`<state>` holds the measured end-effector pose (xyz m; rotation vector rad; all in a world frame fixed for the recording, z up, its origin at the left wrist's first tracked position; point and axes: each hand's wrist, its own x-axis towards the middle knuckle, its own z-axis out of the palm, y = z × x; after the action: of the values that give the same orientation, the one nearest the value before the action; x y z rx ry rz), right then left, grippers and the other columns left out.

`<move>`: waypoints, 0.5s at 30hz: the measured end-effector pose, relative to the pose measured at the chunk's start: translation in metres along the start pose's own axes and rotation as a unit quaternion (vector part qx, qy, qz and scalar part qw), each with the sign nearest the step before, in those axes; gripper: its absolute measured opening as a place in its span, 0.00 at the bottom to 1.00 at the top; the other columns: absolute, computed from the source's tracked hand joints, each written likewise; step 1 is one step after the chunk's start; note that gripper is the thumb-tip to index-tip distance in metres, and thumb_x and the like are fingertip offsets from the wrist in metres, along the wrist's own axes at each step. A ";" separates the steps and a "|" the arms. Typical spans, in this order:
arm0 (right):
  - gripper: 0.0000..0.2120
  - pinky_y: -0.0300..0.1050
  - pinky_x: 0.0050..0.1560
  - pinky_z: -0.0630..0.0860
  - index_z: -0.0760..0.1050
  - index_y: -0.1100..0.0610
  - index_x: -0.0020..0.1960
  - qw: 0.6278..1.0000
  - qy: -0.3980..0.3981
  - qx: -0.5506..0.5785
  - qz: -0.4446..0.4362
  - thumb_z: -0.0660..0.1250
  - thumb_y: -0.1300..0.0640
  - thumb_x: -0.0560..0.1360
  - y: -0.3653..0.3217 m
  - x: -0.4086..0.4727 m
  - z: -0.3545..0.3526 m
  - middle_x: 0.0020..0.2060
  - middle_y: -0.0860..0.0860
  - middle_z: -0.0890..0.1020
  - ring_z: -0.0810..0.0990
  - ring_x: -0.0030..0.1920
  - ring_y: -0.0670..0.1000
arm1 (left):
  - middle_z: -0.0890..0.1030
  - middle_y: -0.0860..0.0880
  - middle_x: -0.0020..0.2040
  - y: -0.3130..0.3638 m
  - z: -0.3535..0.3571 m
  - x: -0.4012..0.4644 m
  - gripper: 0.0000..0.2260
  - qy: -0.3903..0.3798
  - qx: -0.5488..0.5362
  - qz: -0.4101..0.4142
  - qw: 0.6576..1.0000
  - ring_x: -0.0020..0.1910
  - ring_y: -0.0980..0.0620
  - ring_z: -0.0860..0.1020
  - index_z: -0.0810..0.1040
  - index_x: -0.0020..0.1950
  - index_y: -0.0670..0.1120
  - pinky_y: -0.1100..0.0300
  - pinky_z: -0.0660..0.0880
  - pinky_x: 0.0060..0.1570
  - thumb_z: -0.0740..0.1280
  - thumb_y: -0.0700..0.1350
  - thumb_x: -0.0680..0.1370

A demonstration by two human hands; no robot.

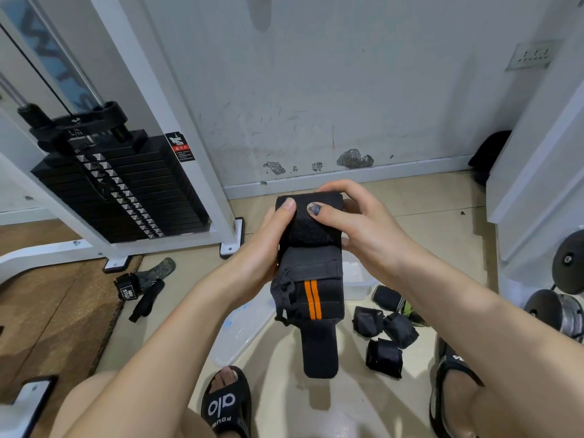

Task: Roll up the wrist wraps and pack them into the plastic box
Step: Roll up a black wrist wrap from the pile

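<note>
I've got both hands, left [271,238] and right [357,226], curled round the thick roll of a black woven wrist wrap [308,263], orange-striped flat tail dangling.

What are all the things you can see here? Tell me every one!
wrist wrap being rolled: 1, black with orange stripes, held in both hands
rolled wraps: about 4, black, on floor at right
plastic box: 1, clear, floor behind the held wrap
box lid: 1, clear, floor left of the box
lifting straps: a few, black, floor by the machine
weight stack: 1, black, in white frame
sandals: 2, black, on feet
left hand: grips wrap
right hand: grips wrap
</note>
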<state>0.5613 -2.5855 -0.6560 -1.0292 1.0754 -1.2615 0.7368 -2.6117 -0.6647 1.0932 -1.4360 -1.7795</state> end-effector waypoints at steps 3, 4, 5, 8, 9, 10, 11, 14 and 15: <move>0.14 0.57 0.56 0.82 0.80 0.52 0.57 0.999 0.001 -0.024 -0.022 0.78 0.59 0.72 0.004 0.000 0.001 0.56 0.60 0.82 0.83 0.51 0.53 | 0.80 0.44 0.68 0.004 0.003 -0.001 0.27 0.031 -0.028 0.007 0.999 0.67 0.46 0.80 0.71 0.75 0.49 0.44 0.74 0.69 0.61 0.64 0.82; 0.14 0.56 0.56 0.82 0.80 0.53 0.57 0.999 0.004 -0.030 -0.027 0.77 0.61 0.74 0.004 -0.001 0.002 0.57 0.61 0.81 0.83 0.51 0.53 | 0.80 0.42 0.68 0.005 0.004 -0.001 0.24 0.041 -0.031 0.010 0.999 0.66 0.44 0.80 0.71 0.74 0.48 0.43 0.75 0.69 0.60 0.61 0.83; 0.13 0.55 0.55 0.82 0.79 0.53 0.57 0.999 0.005 -0.033 -0.030 0.76 0.62 0.74 0.005 -0.001 0.002 0.58 0.61 0.80 0.83 0.50 0.54 | 0.81 0.41 0.67 0.006 0.003 -0.001 0.21 0.051 -0.036 0.014 0.998 0.66 0.43 0.80 0.72 0.73 0.47 0.42 0.75 0.69 0.60 0.57 0.85; 0.14 0.53 0.53 0.82 0.79 0.54 0.57 0.999 -0.005 -0.035 -0.039 0.76 0.64 0.74 0.005 -0.002 0.002 0.57 0.59 0.80 0.84 0.51 0.55 | 0.83 0.43 0.61 0.009 0.004 -0.004 0.15 0.059 -0.049 0.027 0.997 0.62 0.45 0.82 0.74 0.69 0.46 0.44 0.77 0.67 0.61 0.50 0.85; 0.15 0.52 0.53 0.82 0.78 0.54 0.57 0.998 -0.008 -0.035 -0.042 0.76 0.65 0.74 0.006 -0.002 0.002 0.56 0.57 0.81 0.84 0.51 0.54 | 0.83 0.44 0.59 0.009 0.004 -0.005 0.13 0.056 -0.047 0.030 0.997 0.59 0.46 0.83 0.74 0.68 0.47 0.45 0.77 0.65 0.61 0.49 0.85; 0.16 0.51 0.53 0.82 0.78 0.55 0.57 0.998 -0.011 -0.034 -0.044 0.76 0.66 0.73 0.005 -0.002 0.002 0.55 0.56 0.80 0.84 0.51 0.53 | 0.84 0.46 0.56 0.010 0.004 -0.006 0.12 0.053 -0.042 0.032 0.997 0.56 0.49 0.83 0.75 0.66 0.47 0.46 0.78 0.63 0.60 0.48 0.85; 0.17 0.52 0.54 0.82 0.78 0.55 0.57 0.998 -0.014 -0.033 -0.044 0.77 0.66 0.72 0.006 -0.001 0.002 0.55 0.55 0.80 0.84 0.50 0.53 | 0.84 0.49 0.52 0.010 0.003 -0.006 0.09 0.051 -0.037 0.034 0.997 0.51 0.51 0.84 0.75 0.63 0.48 0.49 0.79 0.58 0.60 0.47 0.85; 0.25 0.56 0.57 0.81 0.78 0.51 0.61 0.999 -0.035 -0.005 -0.002 0.78 0.61 0.66 0.005 0.000 -0.001 0.59 0.57 0.80 0.84 0.53 0.52 | 0.84 0.54 0.43 0.010 0.001 -0.004 0.07 0.046 -0.018 0.041 0.998 0.41 0.57 0.82 0.76 0.57 0.51 0.58 0.79 0.45 0.59 0.43 0.84; 0.27 0.55 0.57 0.82 0.77 0.48 0.64 0.999 -0.043 0.009 0.023 0.78 0.59 0.67 0.004 0.000 -0.002 0.61 0.57 0.80 0.84 0.55 0.52 | 0.83 0.55 0.42 0.010 0.000 -0.004 0.08 0.046 -0.011 0.045 0.998 0.40 0.57 0.82 0.76 0.56 0.52 0.60 0.78 0.42 0.58 0.42 0.84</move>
<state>0.5602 -2.5854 -0.6606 -1.0312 1.0150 -1.1775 0.7380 -2.6106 -0.6542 1.0672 -1.3870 -1.6569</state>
